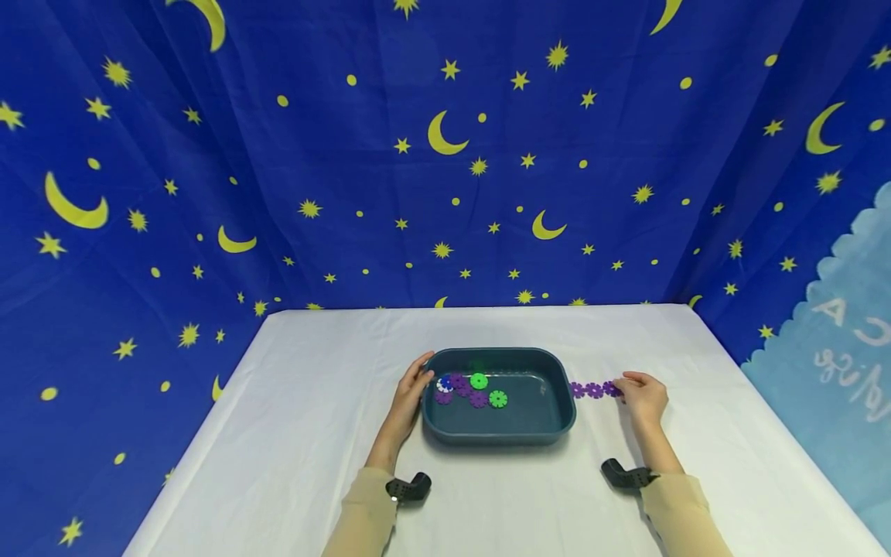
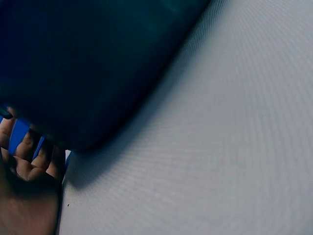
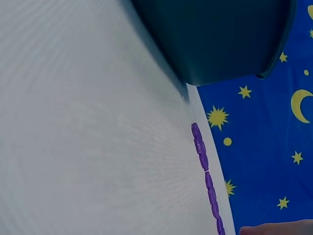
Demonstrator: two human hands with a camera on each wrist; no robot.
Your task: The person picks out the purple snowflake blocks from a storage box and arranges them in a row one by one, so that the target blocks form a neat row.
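A dark teal plastic bin (image 1: 498, 435) stands on the white table, and its outer wall (image 2: 98, 63) fills much of the left wrist view. My left hand (image 1: 404, 406) holds the bin's left side, fingers at the rim. Inside the bin, toward its left, lie several interlocking discs: purple (image 1: 478, 399), green (image 1: 497, 399), and blue and white. Right of the bin, purple discs (image 1: 594, 390) are linked in a row, seen edge-on as a purple chain (image 3: 211, 191) in the right wrist view. My right hand (image 1: 644, 400) pinches the chain's right end.
White cloth covers the table (image 1: 313, 371). Behind it and at both sides hang blue curtains (image 1: 390, 170) with yellow moons and stars. A light blue lettered panel (image 1: 842, 340) is at the right. Black wrist cameras (image 1: 411, 487) sit on both wrists.
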